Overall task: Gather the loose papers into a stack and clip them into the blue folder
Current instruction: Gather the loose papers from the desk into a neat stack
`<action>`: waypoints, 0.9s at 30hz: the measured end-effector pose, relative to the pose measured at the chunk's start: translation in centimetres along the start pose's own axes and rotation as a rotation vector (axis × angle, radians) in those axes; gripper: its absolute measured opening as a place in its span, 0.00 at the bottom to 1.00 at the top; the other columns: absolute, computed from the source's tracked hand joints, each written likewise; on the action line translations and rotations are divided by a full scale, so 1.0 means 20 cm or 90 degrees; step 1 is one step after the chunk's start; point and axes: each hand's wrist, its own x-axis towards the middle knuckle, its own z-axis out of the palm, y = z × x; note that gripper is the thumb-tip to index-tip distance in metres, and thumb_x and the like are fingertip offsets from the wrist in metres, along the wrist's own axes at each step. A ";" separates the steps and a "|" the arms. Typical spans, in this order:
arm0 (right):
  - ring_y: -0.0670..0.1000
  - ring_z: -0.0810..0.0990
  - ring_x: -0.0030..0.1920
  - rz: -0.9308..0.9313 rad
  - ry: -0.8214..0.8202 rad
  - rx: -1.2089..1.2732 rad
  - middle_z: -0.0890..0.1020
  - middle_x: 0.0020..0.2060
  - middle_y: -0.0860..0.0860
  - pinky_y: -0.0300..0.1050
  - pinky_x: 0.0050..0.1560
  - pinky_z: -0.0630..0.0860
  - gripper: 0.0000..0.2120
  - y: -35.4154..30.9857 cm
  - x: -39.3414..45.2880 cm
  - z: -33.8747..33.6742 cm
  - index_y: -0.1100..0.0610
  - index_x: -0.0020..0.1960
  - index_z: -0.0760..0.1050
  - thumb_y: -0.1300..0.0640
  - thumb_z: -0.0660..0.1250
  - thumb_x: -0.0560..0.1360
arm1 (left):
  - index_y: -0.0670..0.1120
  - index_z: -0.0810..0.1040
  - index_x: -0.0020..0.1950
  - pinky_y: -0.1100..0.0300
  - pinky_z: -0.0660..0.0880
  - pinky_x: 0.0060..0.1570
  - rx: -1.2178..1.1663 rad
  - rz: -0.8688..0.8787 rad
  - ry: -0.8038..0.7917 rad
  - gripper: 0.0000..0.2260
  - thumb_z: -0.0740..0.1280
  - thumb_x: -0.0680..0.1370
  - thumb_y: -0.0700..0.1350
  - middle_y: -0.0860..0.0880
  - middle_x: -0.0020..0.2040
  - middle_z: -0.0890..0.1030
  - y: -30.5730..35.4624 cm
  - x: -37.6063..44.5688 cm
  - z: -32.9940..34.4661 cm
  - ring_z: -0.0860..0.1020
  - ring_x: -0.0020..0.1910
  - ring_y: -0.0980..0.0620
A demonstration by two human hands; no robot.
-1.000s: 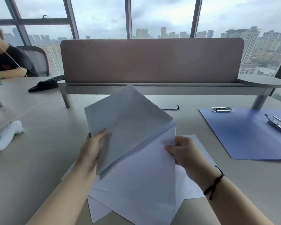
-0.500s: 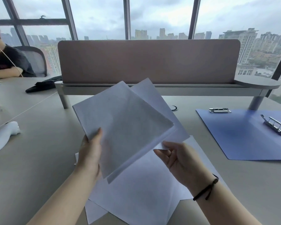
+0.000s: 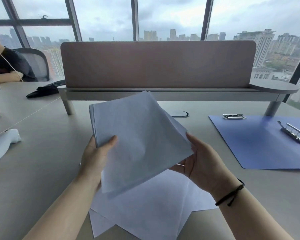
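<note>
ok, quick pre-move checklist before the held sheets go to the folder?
1. Left hand grips the held stack: ok.
2. Right hand supports its right edge: ok.
3. Stack edges squared: not ok, sheets fan at the right corner.
4. All papers gathered: not ok, loose sheets lie on the desk.
5. Blue folder lies open: ok.
6. Folder clip raised: cannot tell.

No readable text, label or number on the papers point(image 3: 142, 144) or the blue folder point(image 3: 260, 146).
</note>
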 end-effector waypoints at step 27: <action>0.60 0.85 0.50 -0.039 0.338 -0.128 0.82 0.53 0.58 0.51 0.45 0.83 0.23 0.03 0.08 -0.08 0.64 0.66 0.74 0.59 0.75 0.74 | 0.39 0.78 0.47 0.67 0.72 0.20 -0.076 -0.219 -0.022 0.10 0.63 0.83 0.43 0.51 0.24 0.81 0.01 0.01 -0.01 0.78 0.20 0.56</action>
